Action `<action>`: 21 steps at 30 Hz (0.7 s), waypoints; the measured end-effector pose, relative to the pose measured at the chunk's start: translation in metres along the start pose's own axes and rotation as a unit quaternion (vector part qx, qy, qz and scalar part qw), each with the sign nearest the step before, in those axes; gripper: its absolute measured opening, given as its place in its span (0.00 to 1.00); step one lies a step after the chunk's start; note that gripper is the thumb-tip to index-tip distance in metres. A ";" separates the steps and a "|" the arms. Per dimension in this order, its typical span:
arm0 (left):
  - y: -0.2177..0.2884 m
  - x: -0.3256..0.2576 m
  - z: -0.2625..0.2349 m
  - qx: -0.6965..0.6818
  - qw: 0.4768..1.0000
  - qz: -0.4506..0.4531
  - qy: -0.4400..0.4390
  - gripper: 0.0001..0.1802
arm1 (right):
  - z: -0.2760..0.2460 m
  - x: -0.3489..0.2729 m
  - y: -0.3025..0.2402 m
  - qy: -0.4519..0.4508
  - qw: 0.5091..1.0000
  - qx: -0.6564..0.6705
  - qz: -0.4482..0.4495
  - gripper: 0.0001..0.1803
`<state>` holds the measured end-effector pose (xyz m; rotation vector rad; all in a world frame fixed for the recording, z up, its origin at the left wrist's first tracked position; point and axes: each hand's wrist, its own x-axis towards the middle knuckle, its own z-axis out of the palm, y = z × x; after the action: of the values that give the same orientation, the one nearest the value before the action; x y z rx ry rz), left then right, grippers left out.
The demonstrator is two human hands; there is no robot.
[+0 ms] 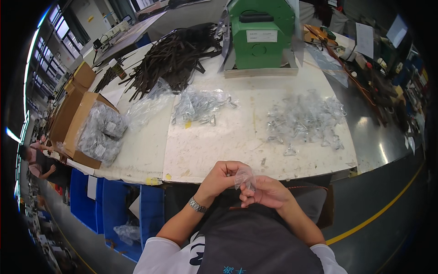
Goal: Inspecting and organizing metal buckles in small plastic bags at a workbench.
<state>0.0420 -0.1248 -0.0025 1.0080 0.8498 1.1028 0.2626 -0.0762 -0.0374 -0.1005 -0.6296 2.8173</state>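
Close in front of me, over the table's near edge, both my hands meet around a small clear plastic bag [245,177]. My left hand [219,179], with a metal watch on its wrist, pinches the bag from the left. From the right, the curled fingers of my right hand [269,192] close on its lower part. A bit of shiny metal seems to show in the bag, too small to name. Beyond my right hand lies a spread of small bagged metal pieces [303,121], some triangular. A smaller heap of such pieces [200,106] lies farther left.
A green machine [258,50] stands at the back of the white table [219,150]. Dark strips [175,57] are piled left of it. An open cardboard box [73,132] with clear bags stands at left, above blue bins [121,214]. Another person [45,162] is at far left.
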 end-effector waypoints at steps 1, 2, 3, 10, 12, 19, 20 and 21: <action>0.000 0.000 -0.002 0.014 1.000 -0.026 0.004 0.13 | -0.004 0.000 0.004 0.003 1.000 0.001 -0.026 0.25; 0.000 0.001 -0.006 0.027 0.998 -0.052 0.008 0.14 | -0.003 0.001 0.004 0.003 1.000 0.002 -0.026 0.25; 0.002 0.000 -0.013 0.028 0.998 -0.053 0.008 0.14 | 0.001 0.000 0.004 0.035 0.998 -0.030 -0.037 0.23; 0.020 -0.002 -0.030 0.395 0.906 0.118 0.098 0.25 | 0.030 -0.014 -0.014 0.145 0.946 -0.277 -0.085 0.18; 0.040 -0.004 -0.026 0.304 0.953 0.005 0.014 0.26 | 0.041 -0.017 -0.016 0.181 0.917 -0.347 -0.074 0.16; 0.049 -0.017 0.017 0.244 0.961 -0.085 -0.097 0.30 | 0.048 -0.010 -0.004 0.297 0.700 -0.638 -0.122 0.10; 0.043 -0.014 0.016 0.199 0.969 -0.112 -0.097 0.29 | 0.050 -0.007 -0.002 0.296 0.700 -0.639 -0.121 0.10; 0.037 -0.012 0.015 0.154 0.974 -0.138 -0.096 0.29 | 0.053 -0.003 0.000 0.298 0.702 -0.634 -0.130 0.11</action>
<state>0.0415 -0.1343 0.0382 1.1905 0.9879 0.6367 0.2595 -0.0990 0.0099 -0.9891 -1.9864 1.3972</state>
